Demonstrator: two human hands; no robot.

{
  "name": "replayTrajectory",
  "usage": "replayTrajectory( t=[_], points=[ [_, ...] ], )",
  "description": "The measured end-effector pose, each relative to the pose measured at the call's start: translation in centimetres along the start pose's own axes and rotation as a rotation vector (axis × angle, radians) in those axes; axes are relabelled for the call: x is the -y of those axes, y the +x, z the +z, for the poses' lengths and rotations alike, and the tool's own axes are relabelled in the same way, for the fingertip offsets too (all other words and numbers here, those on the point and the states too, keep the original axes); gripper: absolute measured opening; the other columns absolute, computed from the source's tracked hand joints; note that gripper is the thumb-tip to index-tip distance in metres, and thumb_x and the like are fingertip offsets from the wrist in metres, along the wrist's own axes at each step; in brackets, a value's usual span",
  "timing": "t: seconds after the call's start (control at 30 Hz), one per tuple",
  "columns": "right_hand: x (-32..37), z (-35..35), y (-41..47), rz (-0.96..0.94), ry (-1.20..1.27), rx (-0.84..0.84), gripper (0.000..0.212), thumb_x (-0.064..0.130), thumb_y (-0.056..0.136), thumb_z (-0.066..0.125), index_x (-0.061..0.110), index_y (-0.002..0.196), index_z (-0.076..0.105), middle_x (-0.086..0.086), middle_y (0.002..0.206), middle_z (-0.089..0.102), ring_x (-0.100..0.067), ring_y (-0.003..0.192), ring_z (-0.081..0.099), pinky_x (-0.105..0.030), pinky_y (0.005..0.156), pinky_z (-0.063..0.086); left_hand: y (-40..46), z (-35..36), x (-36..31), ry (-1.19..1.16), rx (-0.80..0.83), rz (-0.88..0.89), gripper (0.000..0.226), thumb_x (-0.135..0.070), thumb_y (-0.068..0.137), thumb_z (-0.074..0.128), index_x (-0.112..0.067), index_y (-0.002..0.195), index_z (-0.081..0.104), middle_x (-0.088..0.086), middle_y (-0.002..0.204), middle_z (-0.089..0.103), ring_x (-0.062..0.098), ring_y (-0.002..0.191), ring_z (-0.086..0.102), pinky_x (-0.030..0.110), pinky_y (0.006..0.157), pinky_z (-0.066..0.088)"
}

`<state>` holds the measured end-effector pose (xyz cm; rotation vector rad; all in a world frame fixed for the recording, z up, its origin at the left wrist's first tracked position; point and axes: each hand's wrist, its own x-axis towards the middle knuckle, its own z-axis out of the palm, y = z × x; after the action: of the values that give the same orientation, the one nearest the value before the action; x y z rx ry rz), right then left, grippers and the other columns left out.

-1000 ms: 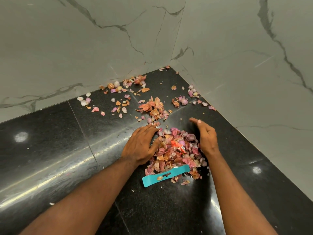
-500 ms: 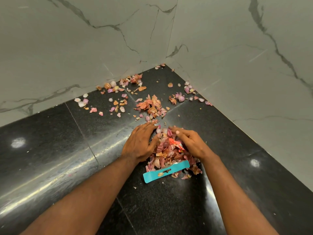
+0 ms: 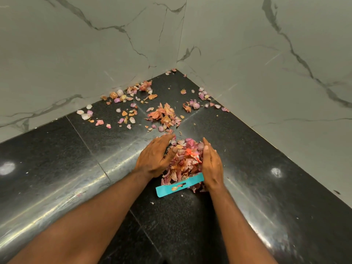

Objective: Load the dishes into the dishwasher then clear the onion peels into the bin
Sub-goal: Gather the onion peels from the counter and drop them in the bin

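With straight, unclenched fingers the left hand [image 3: 154,159] and right hand [image 3: 211,163] pressed against a heap of pink and orange onion peels [image 3: 183,161] on the black granite counter [image 3: 57,168], while scattered loose peels [image 3: 162,115] remained uncollected near the corner, no bin visible.

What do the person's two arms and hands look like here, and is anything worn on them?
Both forearms are bare as far as the frame shows: no sleeves are in view. The left hand and the right hand wear no gloves. I see no watch, bracelet or ring on either wrist or on the fingers that show. The nails appear short and unpainted.
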<state>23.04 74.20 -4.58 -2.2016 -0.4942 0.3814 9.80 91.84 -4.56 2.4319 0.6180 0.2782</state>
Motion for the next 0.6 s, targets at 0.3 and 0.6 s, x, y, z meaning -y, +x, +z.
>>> replayTrajectory(
  t=[0.3, 0.6],
  points=[
    [5.1, 4.2, -3.6, 0.077, 0.648, -0.027, 0.039, 0.039, 0.107, 0.050, 0.028, 0.141, 0.065, 0.010, 0.144, 0.063, -0.008, 0.138, 0.055, -0.043, 0.119, 0.043, -2.7, 3.5, -7.1, -0.635, -0.240, -0.269, 0.062, -0.075, 0.099, 0.026, -0.046, 0.144, 0.054, -0.018, 0.146, 0.059, 0.000, 0.133, 0.053, 0.031, 0.112, 0.044],
    [8.9, 5.8, -9.4, 0.293, 1.232, -0.241, 0.027, 0.011, 0.102, 0.062, 0.008, 0.127, 0.072, -0.009, 0.127, 0.074, -0.026, 0.123, 0.068, -0.043, 0.109, 0.052, -5.4, 1.5, -8.6, -1.097, -0.337, -0.387, 0.022, -0.029, 0.106, 0.059, -0.032, 0.116, 0.079, -0.014, 0.107, 0.079, 0.004, 0.103, 0.074, 0.040, 0.096, 0.060]
  ],
)
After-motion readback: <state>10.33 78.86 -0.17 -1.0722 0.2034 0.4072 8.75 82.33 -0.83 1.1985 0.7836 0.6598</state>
